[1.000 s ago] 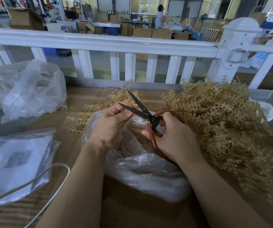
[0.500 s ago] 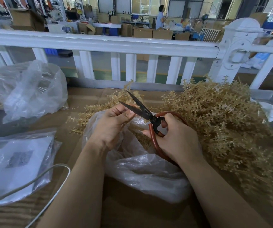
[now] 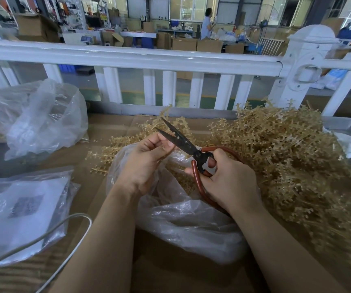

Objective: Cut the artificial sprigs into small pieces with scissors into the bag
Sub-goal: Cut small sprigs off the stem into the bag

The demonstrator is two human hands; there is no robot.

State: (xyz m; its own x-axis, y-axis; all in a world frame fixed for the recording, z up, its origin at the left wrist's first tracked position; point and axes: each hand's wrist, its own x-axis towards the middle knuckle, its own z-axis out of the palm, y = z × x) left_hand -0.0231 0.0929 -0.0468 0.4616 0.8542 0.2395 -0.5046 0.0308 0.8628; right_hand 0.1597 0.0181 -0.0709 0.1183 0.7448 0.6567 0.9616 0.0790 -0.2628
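- The bag, clear plastic, lies open on the bench between the two forearms; it serves here as the landmark.
- Above the bag's mouth, the right hand has its grip curled through the red loop handles of the scissors, whose dark blades stand spread and point away from the person.
- The left hand, also over the bag's mouth, has fingers and thumb pressed together right at the blades; it seems to pinch a short sprig piece, but what it holds is too small to tell.
- Inside the bag, some tan cut bits show through the plastic, so a share of the work looks done.
- To the right of the bag and behind it lies a large heap of uncut sprigs, touching its edge; a smaller spray lies at its back left.
- Judged from that heap, most of the cutting is still ahead.
- Left of the bag sit two other plastic bags, a flat plastic packet and a white cable.
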